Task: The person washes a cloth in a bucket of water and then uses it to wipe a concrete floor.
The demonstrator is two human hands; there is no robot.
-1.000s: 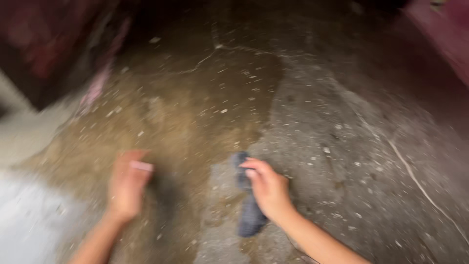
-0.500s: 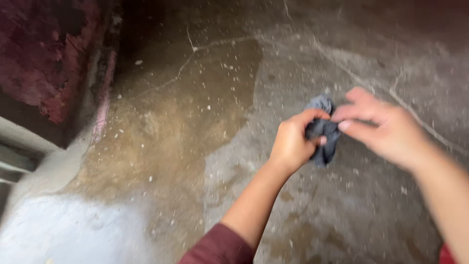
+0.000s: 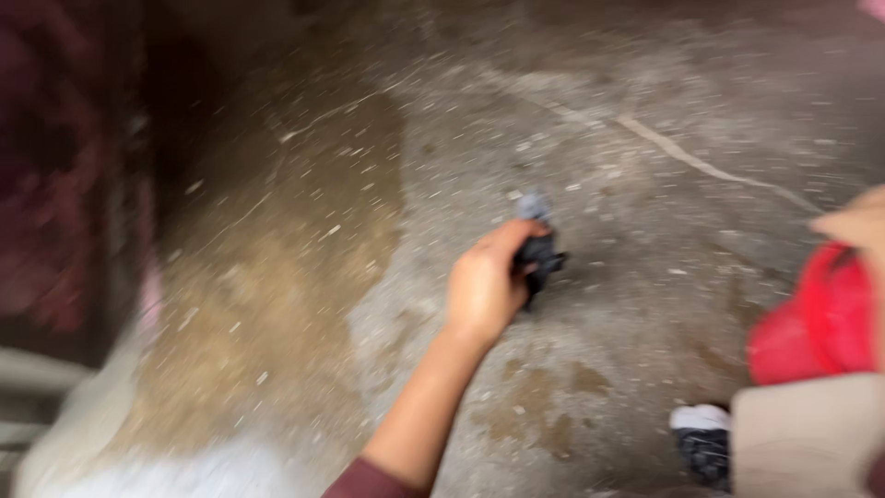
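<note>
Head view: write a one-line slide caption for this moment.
A left hand clutches a small crumpled dark grey cloth above a stained, cracked concrete floor.

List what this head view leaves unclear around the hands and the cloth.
- Dark cloth: blurred; the left hand covers part, shape unclear.
- Right hand: cut off by the right edge; grip unreadable.
- Red thing: blurred, kind unclear.
- Shoe: half hidden by beige cloth.

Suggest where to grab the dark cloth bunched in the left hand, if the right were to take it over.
Best bet is the grey end of the dark cloth poking up past the left hand; the rest sits balled inside that grip. Come from above and the far side, opposite the palm. The frame is blurred, so folds can't be read. The right hand is barely in view at the right edge.
</note>
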